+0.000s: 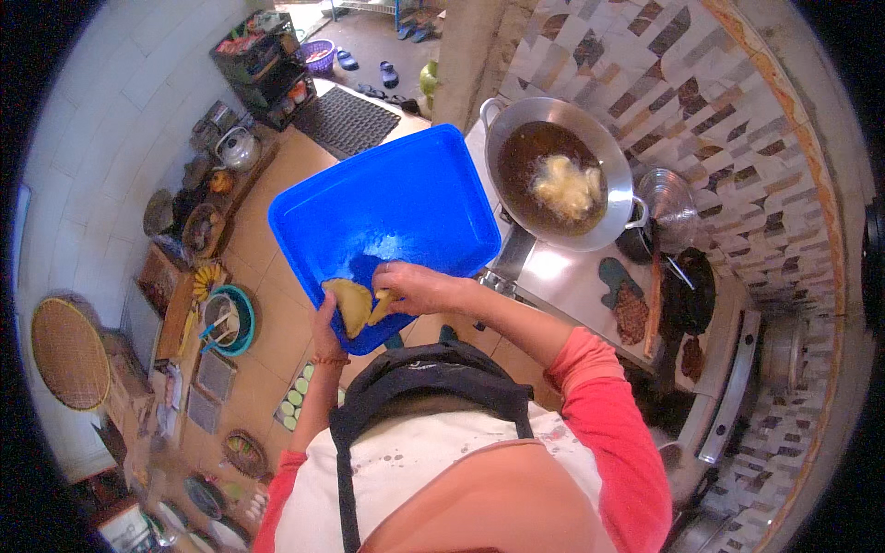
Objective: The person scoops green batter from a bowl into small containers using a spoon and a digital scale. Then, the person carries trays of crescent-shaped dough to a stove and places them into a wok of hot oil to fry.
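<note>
A blue plastic tray (387,200) is held up before me, its far part bare. My left hand (326,328) grips its near left rim, the thumb over the edge beside a half-moon pastry (351,304). With the fingers of my right hand (415,287) I pinch a second folded pastry (382,309) over the tray's near end. To the right, a wide two-handled metal wok (615,214) stands on the stove. Brown oil (515,155) fills its bottom, and a clump of pale pastries (563,185) bubbles in it.
The stove top (560,269) bears an oven mitt (619,283) and a long wooden utensil (653,297). A tiled wall (643,83) rises behind the wok. On the floor at left stand a teal basin (247,332) and a tray of green-topped cups (294,399). A black mat (346,121) lies by the doorway.
</note>
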Demonstrator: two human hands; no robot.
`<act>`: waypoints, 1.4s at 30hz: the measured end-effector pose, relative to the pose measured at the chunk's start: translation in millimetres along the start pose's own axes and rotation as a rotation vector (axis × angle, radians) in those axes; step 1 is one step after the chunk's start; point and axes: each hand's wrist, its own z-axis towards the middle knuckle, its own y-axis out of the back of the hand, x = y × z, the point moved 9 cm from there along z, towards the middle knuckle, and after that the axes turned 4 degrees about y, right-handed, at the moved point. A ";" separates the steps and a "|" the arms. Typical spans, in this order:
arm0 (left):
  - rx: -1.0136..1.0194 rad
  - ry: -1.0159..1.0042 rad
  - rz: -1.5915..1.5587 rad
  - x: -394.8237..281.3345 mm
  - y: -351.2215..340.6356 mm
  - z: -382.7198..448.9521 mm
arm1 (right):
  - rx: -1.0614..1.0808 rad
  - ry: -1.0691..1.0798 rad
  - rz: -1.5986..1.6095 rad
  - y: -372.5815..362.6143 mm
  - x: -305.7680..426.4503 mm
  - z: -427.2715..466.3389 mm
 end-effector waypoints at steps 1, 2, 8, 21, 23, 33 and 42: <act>0.000 -0.022 0.023 -0.9 2.1 1.8 | 0.044 -0.074 0.008 -3.3 -2.6 -3.3; -0.017 -0.050 0.034 -2.4 5.2 3.7 | 0.035 -0.074 0.046 0.2 1.0 -6.4; 0.003 -0.042 -0.001 -6.6 10.0 1.0 | -0.217 -0.311 0.094 67.0 -16.0 -47.4; 0.003 -0.082 -0.021 -13.2 24.4 -7.2 | -0.959 -1.022 -0.512 200.2 -214.3 -308.9; -0.014 -0.073 -0.025 -12.2 23.9 -9.2 | -1.009 -0.981 -0.520 194.2 -227.4 -328.7; -0.103 -0.124 0.024 -25.8 12.1 -31.9 | -0.837 -1.270 -0.501 167.8 -230.5 -352.4; -0.110 -0.091 0.078 -16.1 7.6 -30.5 | -0.766 -0.428 -0.034 113.1 -58.8 -113.9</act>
